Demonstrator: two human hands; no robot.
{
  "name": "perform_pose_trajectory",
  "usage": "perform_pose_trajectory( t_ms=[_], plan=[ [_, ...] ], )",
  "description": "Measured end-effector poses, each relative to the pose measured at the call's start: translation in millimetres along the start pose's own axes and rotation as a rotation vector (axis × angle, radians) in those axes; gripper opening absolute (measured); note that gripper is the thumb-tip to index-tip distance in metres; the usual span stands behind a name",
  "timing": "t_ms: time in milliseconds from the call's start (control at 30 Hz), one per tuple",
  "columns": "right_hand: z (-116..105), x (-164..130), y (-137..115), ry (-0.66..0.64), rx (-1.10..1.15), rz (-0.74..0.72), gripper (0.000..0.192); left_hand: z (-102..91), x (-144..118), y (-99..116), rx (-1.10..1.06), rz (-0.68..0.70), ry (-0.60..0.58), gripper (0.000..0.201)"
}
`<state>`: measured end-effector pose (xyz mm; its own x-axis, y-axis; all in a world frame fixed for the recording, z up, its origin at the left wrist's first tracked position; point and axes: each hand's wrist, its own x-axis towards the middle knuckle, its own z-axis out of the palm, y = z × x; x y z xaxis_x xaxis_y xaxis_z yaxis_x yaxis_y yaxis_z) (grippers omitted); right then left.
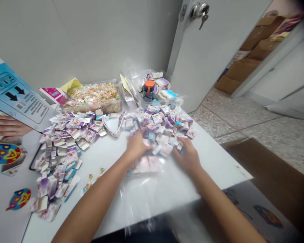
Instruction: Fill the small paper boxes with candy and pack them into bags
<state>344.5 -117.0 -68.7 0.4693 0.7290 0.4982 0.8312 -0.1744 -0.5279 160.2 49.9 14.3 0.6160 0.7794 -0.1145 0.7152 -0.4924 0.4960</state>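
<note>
A heap of small white, purple and blue cardboard boxes (164, 123) covers the right part of the white table. My left hand (136, 146) reaches into its near left edge, thumb and fingers spread apart; its fingertips are partly hidden and blurred. At the heap's near right edge, my right hand (188, 155) has thumb and fingers around a small box (179, 144). Between my forearms lies a clear plastic bag (144, 185). Several boxes (148, 164) show in a row at its far end, below my left hand.
More small boxes, several with open flaps (71, 135), spread along the left. A clear tub of colourful small packets (93, 96) stands behind, beside another tub (164, 98) holding an orange-capped bottle (149, 89). Few loose candies (91, 182) lie near my left forearm. A door (207, 44) stands at right.
</note>
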Motion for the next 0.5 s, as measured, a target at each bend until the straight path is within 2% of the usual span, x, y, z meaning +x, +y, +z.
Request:
perform_pose_trajectory(
  t_ms=[67,133,267,333,400,500],
  plan=[
    [-1,1,-3,0.030,0.043,-0.009,0.037,-1.3,-1,2,0.018,-0.005,-0.032,0.066],
    [-3,2,-6,0.065,0.096,-0.010,0.033,-4.5,-4,5,0.011,0.011,-0.010,0.063],
    [-18,2,-12,0.067,0.253,0.055,0.030,-23.8,-24,6,-0.085,0.055,0.176,0.056],
    [-31,-6,-15,-0.002,0.330,0.122,0.031,-39.2,-47,2,-0.184,0.073,0.294,0.040],
    [-44,-19,-18,-0.043,0.349,0.172,0.030,-52.1,-81,-7,-0.238,0.099,0.463,0.036],
    [-57,-47,-18,-0.002,0.247,0.154,0.023,-52.2,-144,-28,-0.182,0.087,0.721,0.026]
  ],
)
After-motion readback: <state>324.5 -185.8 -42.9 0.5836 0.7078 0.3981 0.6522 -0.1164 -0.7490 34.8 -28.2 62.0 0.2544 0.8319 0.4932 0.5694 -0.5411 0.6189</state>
